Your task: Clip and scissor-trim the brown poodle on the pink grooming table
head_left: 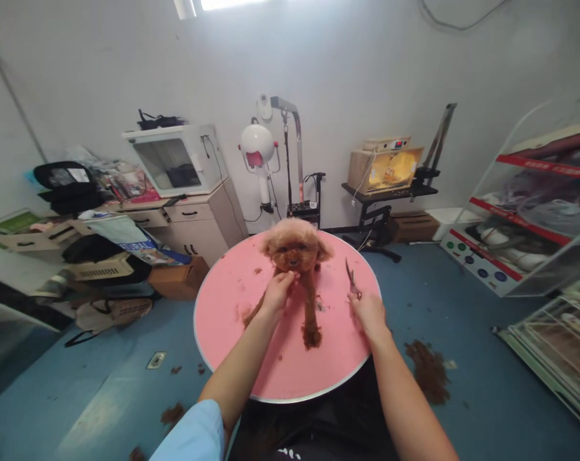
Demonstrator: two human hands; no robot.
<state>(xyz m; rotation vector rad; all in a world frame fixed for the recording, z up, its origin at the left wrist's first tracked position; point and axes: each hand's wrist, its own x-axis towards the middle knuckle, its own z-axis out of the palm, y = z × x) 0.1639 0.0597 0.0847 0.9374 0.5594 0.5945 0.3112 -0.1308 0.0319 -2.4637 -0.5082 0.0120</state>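
A curly brown dog (294, 246) faces me on a round pink table (280, 378). My left hand (278, 291) is closed at the dog's chin and chest, fingertips pinched against the fur there. Whether it grips fur or the muzzle itself is hard to make out. To the right of the dog, my right hand (368, 314) holds a pair of scissors (351, 276), apart from the fur. Their blades point up and away from me, slightly parted. Clipped fur tufts (257, 271) lie scattered on the pink surface.
Behind the table stand a grooming arm (294, 128) and a white dryer (258, 147). A lit wooden box (386, 169) rests on a black stand. Cabinets (194, 224) line the left, and a clear shelf unit (515, 224) stands right. Fur clumps (427, 371) lie on the blue floor.
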